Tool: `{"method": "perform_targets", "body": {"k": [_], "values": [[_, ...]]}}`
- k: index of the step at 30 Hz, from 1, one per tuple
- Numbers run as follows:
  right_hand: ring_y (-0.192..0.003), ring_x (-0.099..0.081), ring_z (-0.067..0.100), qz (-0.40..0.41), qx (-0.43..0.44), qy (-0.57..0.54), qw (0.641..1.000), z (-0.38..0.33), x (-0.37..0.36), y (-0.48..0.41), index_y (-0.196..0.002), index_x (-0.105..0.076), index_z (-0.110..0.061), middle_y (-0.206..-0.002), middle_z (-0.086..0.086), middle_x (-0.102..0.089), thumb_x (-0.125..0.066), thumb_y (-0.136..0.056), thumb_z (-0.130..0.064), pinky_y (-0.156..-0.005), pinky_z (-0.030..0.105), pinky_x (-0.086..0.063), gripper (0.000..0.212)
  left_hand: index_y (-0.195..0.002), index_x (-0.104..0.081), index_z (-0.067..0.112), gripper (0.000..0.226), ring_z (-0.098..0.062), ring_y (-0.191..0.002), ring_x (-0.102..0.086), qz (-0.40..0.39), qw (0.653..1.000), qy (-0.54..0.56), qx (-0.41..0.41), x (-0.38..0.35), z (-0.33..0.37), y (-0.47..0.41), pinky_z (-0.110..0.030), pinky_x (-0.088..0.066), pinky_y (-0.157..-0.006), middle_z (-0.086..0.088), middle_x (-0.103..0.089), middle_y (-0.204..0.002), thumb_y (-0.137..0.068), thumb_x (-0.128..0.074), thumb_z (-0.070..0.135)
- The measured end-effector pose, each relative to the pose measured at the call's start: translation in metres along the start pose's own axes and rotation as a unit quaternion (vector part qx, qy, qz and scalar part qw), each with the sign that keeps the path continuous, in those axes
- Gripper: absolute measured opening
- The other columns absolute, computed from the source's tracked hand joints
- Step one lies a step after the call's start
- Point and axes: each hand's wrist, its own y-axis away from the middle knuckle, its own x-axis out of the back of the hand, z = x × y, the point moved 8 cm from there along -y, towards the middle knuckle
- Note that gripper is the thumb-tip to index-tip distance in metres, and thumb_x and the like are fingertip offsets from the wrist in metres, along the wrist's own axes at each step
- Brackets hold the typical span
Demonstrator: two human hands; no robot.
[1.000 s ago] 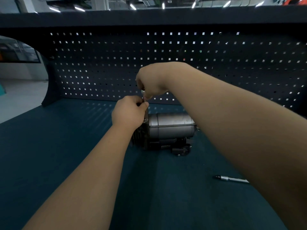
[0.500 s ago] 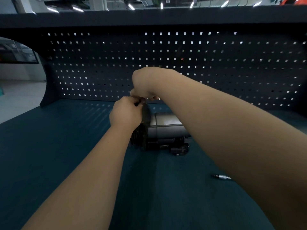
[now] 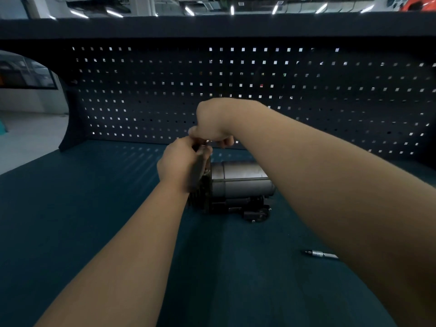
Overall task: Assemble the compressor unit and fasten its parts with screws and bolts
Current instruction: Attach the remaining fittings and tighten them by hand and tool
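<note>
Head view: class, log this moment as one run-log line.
stage: fastening | left hand, right hand: pinching small metal piece over compressor left end | slim tool: lying on bench, unheld

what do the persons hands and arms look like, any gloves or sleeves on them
Both are bare. The left hand and the right hand wear no gloves, and no sleeve, watch, ring or band shows on either side up to the picture's edge. No markings can be made out in the dim light.

The compressor unit [image 3: 240,182] lies on the bench top [image 3: 94,208], in front of the pegboard [image 3: 141,102]. The left hand [image 3: 179,164] is at its left end; the right hand [image 3: 212,119] is directly above. A screwdriver [image 3: 319,254] lies nearer, to the right.
</note>
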Motion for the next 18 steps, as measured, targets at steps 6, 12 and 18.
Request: {"method": "perform_targets", "body": {"k": [6, 12, 18], "values": [[-0.048, -0.043, 0.009, 0.028, 0.015, 0.028, 0.999, -0.011, 0.003, -0.007, -0.066, -0.048, -0.016, -0.056, -0.003, -0.047, -0.047, -0.100, -0.033, -0.045, 0.022, -0.030, 0.038, -0.061, -0.051, 0.031, 0.033, -0.005, -0.059, -0.047, -0.001, 1.000, -0.006, 0.021, 0.001, -0.002, -0.002, -0.024, -0.032, -0.051, 0.010, -0.053, -0.063, -0.090, -0.058, 0.045], [-0.087, -0.067, 0.024, 0.005, 0.040, 0.023, 0.999, 0.000, 0.009, -0.001, -0.100, -0.068, -0.009, -0.095, 0.007, -0.070, -0.066, -0.089, -0.033, -0.057, 0.023, -0.041, 0.026, -0.079, -0.064, 0.035, 0.016, 0.000, -0.059, -0.045, 0.005, 1.000, 0.013, 0.009, 0.001, 0.000, -0.001, -0.022, -0.029, -0.049, 0.016, -0.052, -0.062, -0.091, -0.059, 0.044], [-0.058, -0.056, 0.015, 0.019, 0.024, 0.048, 0.998, 0.003, 0.006, -0.002, -0.076, -0.058, -0.012, -0.063, 0.002, -0.059, -0.051, -0.098, -0.033, -0.051, 0.025, -0.037, 0.031, -0.096, -0.070, 0.035, 0.015, 0.001, -0.059, -0.041, 0.007, 1.000, 0.014, 0.002, 0.001, 0.000, 0.000, -0.021, -0.029, -0.050, 0.016, -0.054, -0.068, -0.091, -0.059, 0.044]]}}
